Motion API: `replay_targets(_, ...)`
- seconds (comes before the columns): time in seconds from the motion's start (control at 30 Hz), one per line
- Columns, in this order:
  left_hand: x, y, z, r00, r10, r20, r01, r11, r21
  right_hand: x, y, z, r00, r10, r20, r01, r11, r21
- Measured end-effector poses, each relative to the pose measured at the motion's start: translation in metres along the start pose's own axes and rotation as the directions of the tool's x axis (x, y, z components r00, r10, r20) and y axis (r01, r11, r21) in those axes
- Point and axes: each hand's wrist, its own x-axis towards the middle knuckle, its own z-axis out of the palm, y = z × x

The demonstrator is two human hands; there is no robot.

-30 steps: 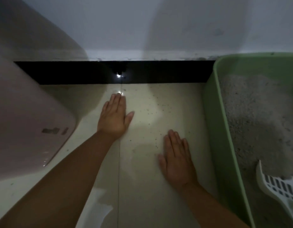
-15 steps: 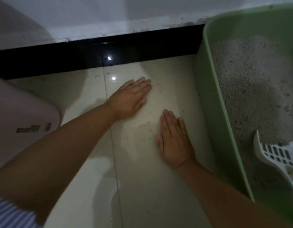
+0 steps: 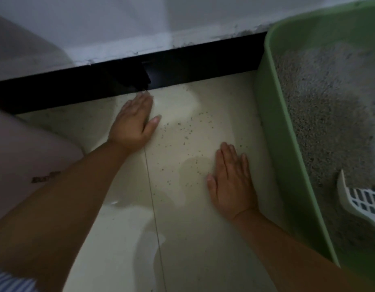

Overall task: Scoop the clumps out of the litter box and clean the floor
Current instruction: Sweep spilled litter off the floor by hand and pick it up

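Pressing flat on the floor (image 3: pixel 193 239), both hands lie released: left hand (image 3: pixel 133 121) far, right hand (image 3: pixel 231 182) near the litter box (image 3: pixel 287 144). Spilled grains (image 3: pixel 182 131) lie between them.

Floor tiles (image 3: pixel 203 239) are seen as glossy and smooth. Litter box (image 3: pixel 287 165) appears as smooth matt green plastic; litter (image 3: pixel 330 102) granular and rough; scoop (image 3: pixel 355 201) slotted white plastic.
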Motion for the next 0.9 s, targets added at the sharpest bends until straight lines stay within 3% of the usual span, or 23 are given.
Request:
replay_targets(0.1,-0.008,0.006,-0.002,0.971,0.225,0.086,-0.226,0.974,-0.006,0.000,0.000,-0.001,1.000,0.008,0.024,-0.009,1.000,0.006)
replay_targets(0.17,-0.013,0.005,0.001,0.950,0.304,0.066,-0.307,0.951,0.045,0.000,-0.001,-0.002,0.999,0.010,0.035,-0.010,1.000,-0.002)
replay_targets(0.2,-0.014,0.002,0.000,0.960,0.277,0.029,-0.278,0.959,0.052,0.000,0.000,-0.002,0.999,0.009,0.039,-0.009,1.000,-0.005)
replay_targets(0.3,-0.013,-0.012,-0.006,0.996,0.001,-0.085,0.003,0.999,0.041,0.000,0.000,-0.003,0.998,0.016,0.061,-0.015,1.000,-0.021)
replay_targets(0.37,-0.012,-0.018,-0.008,0.986,-0.141,-0.083,0.144,0.989,0.032,0.000,-0.001,-0.004,0.998,0.020,0.067,-0.019,1.000,-0.020)
replay_targets(0.43,-0.012,-0.016,-0.007,0.984,-0.172,-0.043,0.174,0.984,0.038,0.000,-0.001,-0.005,0.998,0.021,0.061,-0.020,1.000,-0.013)
replay_targets(0.5,-0.012,-0.011,-0.006,0.993,-0.120,-0.016,0.121,0.992,0.025,0.001,0.000,-0.005,0.998,0.020,0.058,-0.019,1.000,-0.012)
replay_targets(0.57,-0.012,-0.003,-0.006,0.999,0.026,0.045,-0.027,0.999,0.022,0.001,-0.001,-0.006,0.997,0.020,0.070,-0.019,1.000,-0.013)
replay_targets(0.7,-0.008,0.024,-0.004,0.925,0.370,0.089,-0.373,0.928,0.014,0.000,-0.001,-0.005,0.997,0.027,0.074,-0.027,1.000,0.000)
replay_targets(0.8,0.012,0.034,-0.006,0.959,0.278,0.056,-0.281,0.959,0.043,0.001,0.000,-0.005,0.996,0.019,0.084,-0.018,1.000,-0.012)
replay_targets(0.9,0.037,0.036,-0.008,0.972,0.189,0.142,-0.201,0.977,0.076,0.001,0.000,-0.006,0.996,0.015,0.089,-0.014,1.000,-0.015)
